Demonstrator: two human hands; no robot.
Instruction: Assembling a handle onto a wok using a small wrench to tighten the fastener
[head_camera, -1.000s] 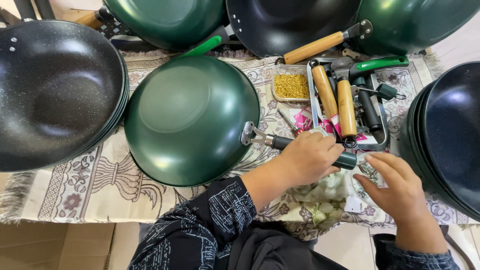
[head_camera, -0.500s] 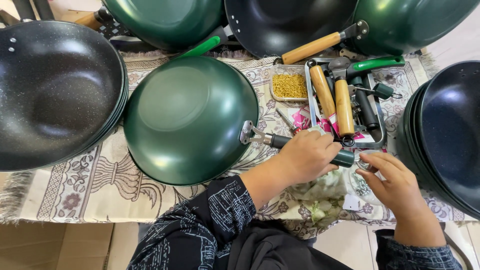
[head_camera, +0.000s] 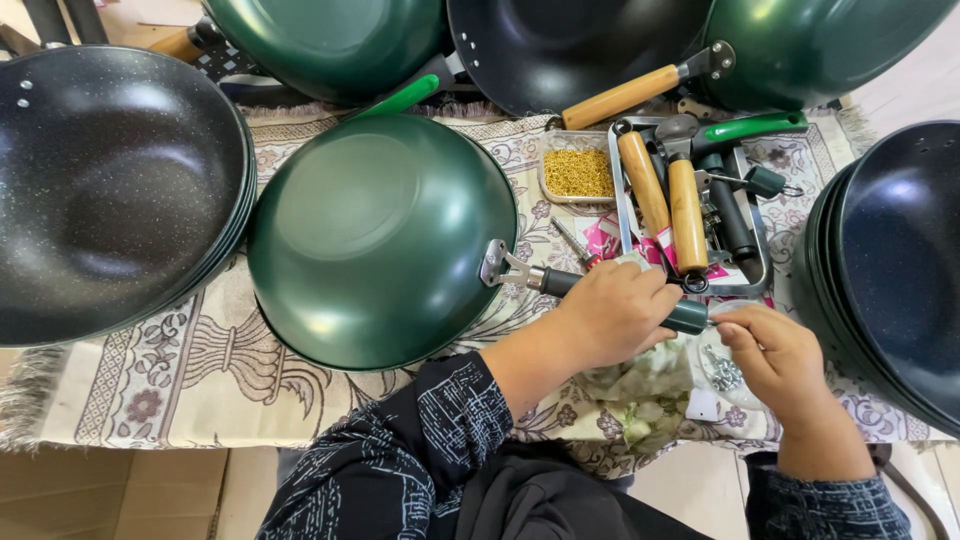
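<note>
Gripping the dark handle (head_camera: 640, 305) of the upturned green wok (head_camera: 380, 240) with my closed left hand (head_camera: 610, 315), I pinch its end with my right hand (head_camera: 775, 355), judging fastening unfinished, loose handles waiting in the far tray (head_camera: 622, 200).

- Place: a small cookware assembly workshop.
- Evidence: stacked black woks (head_camera: 100, 190) at the table's left edge; tray of loose handles (head_camera: 690, 200); tub of brass screws (head_camera: 578, 172).

The left hand (head_camera: 610, 315) hid most of the dark handle (head_camera: 688, 317). Stacked black pans (head_camera: 890, 270) ran off the right edge. Small metal hardware (head_camera: 722, 372) beside the right hand (head_camera: 775, 360) was too small to identify.
</note>
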